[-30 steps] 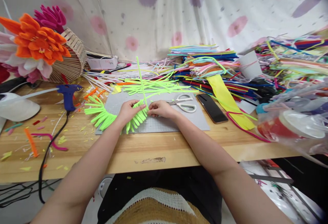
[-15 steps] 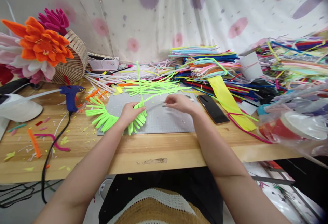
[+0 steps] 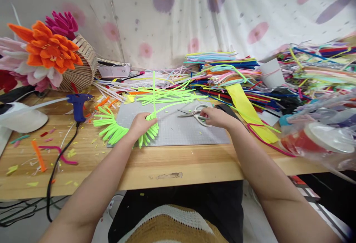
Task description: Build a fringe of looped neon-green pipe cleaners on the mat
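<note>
My left hand (image 3: 142, 126) is closed on a curved fringe of neon-green pipe cleaners (image 3: 113, 127), folded side by side into a band. From its grip one green stem stands upright and another slants right toward the loose pile. My right hand (image 3: 216, 117) has its fingers on the handle loops of a pair of scissors (image 3: 190, 114), whose blades point left, slightly apart, over the grey cutting mat (image 3: 178, 133). The fingers hide part of the lower loop. Behind both hands lies a heap of loose green pipe cleaners (image 3: 167, 96).
A blue glue gun (image 3: 77, 107) with a black cord lies left, near felt flowers (image 3: 52, 52) in a tipped basket (image 3: 86, 59). A phone (image 3: 229, 110) and yellow strip (image 3: 244, 107) lie right. Stacks of coloured pipe cleaners (image 3: 228, 74) line the back; scraps litter the left.
My right hand has moved right, off the scissor blades and onto the handles, so the scissors now show. It now covers part of the phone. My left hand stays on the green fringe.
</note>
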`<state>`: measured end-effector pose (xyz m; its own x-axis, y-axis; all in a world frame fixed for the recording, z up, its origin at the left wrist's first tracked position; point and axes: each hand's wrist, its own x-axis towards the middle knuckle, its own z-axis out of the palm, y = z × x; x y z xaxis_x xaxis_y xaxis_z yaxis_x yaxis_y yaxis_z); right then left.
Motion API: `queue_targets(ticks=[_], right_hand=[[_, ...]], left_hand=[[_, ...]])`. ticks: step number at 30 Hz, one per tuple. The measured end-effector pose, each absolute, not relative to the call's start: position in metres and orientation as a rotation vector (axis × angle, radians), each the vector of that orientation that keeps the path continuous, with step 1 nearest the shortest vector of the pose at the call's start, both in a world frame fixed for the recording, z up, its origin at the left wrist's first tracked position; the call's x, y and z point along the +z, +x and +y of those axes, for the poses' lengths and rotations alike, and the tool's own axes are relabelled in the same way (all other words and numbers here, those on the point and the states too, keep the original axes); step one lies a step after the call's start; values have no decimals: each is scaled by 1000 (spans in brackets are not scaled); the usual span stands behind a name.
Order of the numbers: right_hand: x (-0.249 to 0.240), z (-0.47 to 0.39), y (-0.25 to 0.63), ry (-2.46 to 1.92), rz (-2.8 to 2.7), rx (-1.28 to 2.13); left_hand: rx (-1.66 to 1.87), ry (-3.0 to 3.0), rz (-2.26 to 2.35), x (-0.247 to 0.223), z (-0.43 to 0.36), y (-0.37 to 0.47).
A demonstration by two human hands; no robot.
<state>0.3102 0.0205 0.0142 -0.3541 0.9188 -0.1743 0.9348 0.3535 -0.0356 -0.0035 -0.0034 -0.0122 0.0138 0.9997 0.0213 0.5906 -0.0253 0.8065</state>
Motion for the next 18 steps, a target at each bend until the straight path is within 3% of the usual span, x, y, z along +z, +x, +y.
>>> queue_targets(ticks=[13,18], right_hand=[[18,16,295,1644,2430,154],[34,7,302,1675,2554,-197]], left_hand=[[853,1649,1650,-17,1,-6],[882,1712,1701,-16,-2,-4]])
